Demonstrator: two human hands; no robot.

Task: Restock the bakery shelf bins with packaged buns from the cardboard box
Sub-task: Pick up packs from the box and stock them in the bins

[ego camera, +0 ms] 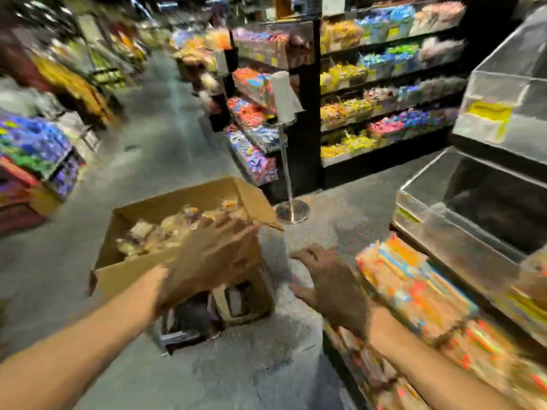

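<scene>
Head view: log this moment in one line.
left hand: blurred, at open brown cardboard box of packaged buns | right hand: open, empty, right of box

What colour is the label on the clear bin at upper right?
The label is yellow, clearest in the head view.

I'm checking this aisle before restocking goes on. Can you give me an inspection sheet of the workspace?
Surface: grey shop floor.
Job's things: open cardboard box holding packaged buns, raised on a dark support; clear shelf bins at right, the nearest looks empty.
Clutter: metal stand with a white roll, behind the box.
Hands: left hand at the box's near edge, too blurred to tell its grip; right hand open, fingers spread, holding nothing.
Cables: nothing seen.
Surroundings: stocked shelves ahead; colourful packets beside the right hand.
</scene>
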